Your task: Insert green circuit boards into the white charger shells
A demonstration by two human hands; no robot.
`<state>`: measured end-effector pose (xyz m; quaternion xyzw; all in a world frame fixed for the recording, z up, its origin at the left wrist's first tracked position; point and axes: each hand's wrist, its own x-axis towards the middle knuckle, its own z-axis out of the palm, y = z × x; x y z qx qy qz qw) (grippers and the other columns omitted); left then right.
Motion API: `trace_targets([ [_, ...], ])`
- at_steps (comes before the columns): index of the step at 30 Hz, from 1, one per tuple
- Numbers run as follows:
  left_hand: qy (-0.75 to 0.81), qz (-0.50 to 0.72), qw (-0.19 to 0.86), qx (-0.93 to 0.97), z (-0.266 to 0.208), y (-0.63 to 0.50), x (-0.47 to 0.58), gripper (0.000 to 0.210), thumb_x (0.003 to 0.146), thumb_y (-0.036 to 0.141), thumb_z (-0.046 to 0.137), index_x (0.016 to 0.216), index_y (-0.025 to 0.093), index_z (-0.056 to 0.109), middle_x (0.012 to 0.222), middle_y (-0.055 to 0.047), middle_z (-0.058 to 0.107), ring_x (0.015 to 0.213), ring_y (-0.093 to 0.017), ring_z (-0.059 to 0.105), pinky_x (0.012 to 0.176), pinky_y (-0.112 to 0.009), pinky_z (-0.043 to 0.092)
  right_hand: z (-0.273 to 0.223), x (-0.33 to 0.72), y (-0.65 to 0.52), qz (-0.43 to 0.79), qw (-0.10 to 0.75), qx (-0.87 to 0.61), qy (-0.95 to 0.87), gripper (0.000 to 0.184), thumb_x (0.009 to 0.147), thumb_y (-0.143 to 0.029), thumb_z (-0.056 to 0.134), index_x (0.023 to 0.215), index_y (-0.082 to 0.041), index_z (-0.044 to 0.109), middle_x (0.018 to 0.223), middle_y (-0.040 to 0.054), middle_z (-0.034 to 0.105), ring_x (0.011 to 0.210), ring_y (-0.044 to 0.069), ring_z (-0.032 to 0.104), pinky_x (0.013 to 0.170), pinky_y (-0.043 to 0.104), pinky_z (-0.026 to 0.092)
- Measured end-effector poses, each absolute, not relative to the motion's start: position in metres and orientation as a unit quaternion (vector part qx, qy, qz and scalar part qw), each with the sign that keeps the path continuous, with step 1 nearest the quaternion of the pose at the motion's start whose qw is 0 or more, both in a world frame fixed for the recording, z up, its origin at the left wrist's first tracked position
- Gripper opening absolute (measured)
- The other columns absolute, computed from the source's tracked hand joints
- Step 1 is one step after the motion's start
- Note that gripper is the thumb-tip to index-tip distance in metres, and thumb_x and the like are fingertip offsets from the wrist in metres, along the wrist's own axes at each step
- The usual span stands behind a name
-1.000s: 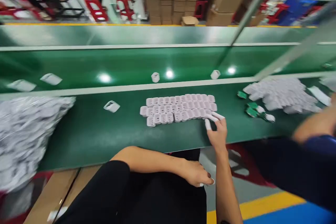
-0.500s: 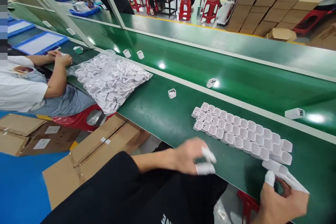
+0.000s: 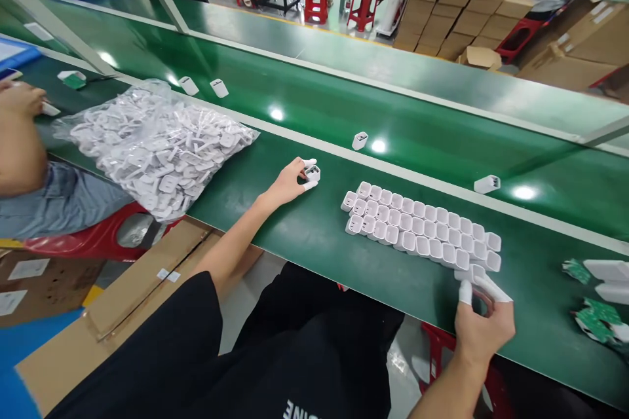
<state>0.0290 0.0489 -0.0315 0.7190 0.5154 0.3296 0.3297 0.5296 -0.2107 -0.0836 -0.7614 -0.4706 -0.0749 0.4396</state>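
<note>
My left hand (image 3: 289, 181) reaches across the green bench. Its thumb and a finger, both in white finger cots, close around the sides of a small white charger housing (image 3: 313, 174). Several open white charger housings (image 3: 417, 226) stand packed in rows at the middle right; those at the left end show slots inside. At the near right corner of these rows, my right hand (image 3: 484, 317) has its white-capped thumb and fingers around another white housing (image 3: 470, 273). That housing touches the row, and its lower part is partly hidden by the fingers.
A clear bag of white plastic parts (image 3: 167, 144) lies on the left, near a co-worker's hand (image 3: 22, 99). Single housings (image 3: 360, 141) stand along the bench's back strip. Green circuit boards (image 3: 594, 321) lie at the far right. Cardboard boxes (image 3: 147, 288) sit below the bench.
My left hand has moved forward and left from the bench's front edge to the lone housing, closing around it. My right hand stays at the row's end. The view has swung right.
</note>
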Motion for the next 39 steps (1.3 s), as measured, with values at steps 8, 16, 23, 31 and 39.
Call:
trace_targets([
  [8, 0.427, 0.296, 0.393, 0.759, -0.037, 0.059, 0.073, 0.065, 0.093, 0.032, 0.085, 0.154, 0.022, 0.064, 0.134, -0.008, 0.063, 0.108, -0.02, 0.075, 0.106, -0.042, 0.069, -0.071, 0.521, -0.21, -0.061, 0.463, -0.759, -0.453, 0.043, 0.097, -0.051, 0.079, 0.124, -0.018, 0.083, 0.119, 0.0162, 0.082, 0.09, 0.027, 0.078, 0.092, 0.048, 0.066],
  [16, 0.403, 0.266, 0.403, 0.778, -0.022, 0.082, 0.092, 0.038, 0.089, 0.04, 0.084, 0.121, 0.022, 0.073, 0.118, -0.006, 0.072, 0.097, -0.02, 0.071, 0.092, -0.039, 0.065, -0.07, 0.518, -0.21, -0.049, 0.479, -0.751, -0.451, 0.038, 0.099, -0.045, 0.08, 0.127, -0.02, 0.082, 0.122, 0.0141, 0.082, 0.092, 0.026, 0.077, 0.095, 0.048, 0.064],
  [23, 0.49, 0.268, 0.348, 0.753, -0.013, 0.085, 0.039, 0.038, 0.081, 0.037, 0.083, 0.113, 0.022, 0.069, 0.109, -0.004, 0.076, 0.093, -0.019, 0.067, 0.088, -0.035, 0.056, -0.07, 0.519, -0.21, -0.037, 0.474, -0.761, -0.442, 0.043, 0.097, -0.046, 0.08, 0.13, -0.019, 0.081, 0.122, 0.0154, 0.083, 0.091, 0.026, 0.076, 0.096, 0.047, 0.062],
  [31, 0.567, 0.298, 0.278, 0.716, -0.011, 0.082, -0.049, 0.054, 0.071, 0.04, 0.081, 0.118, 0.019, 0.065, 0.112, -0.009, 0.07, 0.102, -0.027, 0.068, 0.095, -0.045, 0.06, -0.066, 0.515, -0.204, -0.047, 0.406, -0.777, -0.478, 0.044, 0.103, -0.051, 0.07, 0.13, -0.017, 0.078, 0.114, 0.0153, 0.079, 0.094, 0.028, 0.07, 0.093, 0.046, 0.058],
  [39, 0.515, 0.482, 0.128, 0.697, -0.032, 0.009, 0.041, 0.057, 0.098, 0.049, 0.075, 0.144, 0.02, 0.063, 0.143, -0.017, 0.054, 0.144, -0.037, 0.055, 0.134, -0.065, 0.045, -0.064, 0.51, -0.207, -0.041, 0.408, -0.794, -0.448, 0.042, 0.103, -0.049, 0.069, 0.131, -0.018, 0.076, 0.112, 0.0125, 0.074, 0.098, 0.027, 0.07, 0.096, 0.045, 0.057],
])
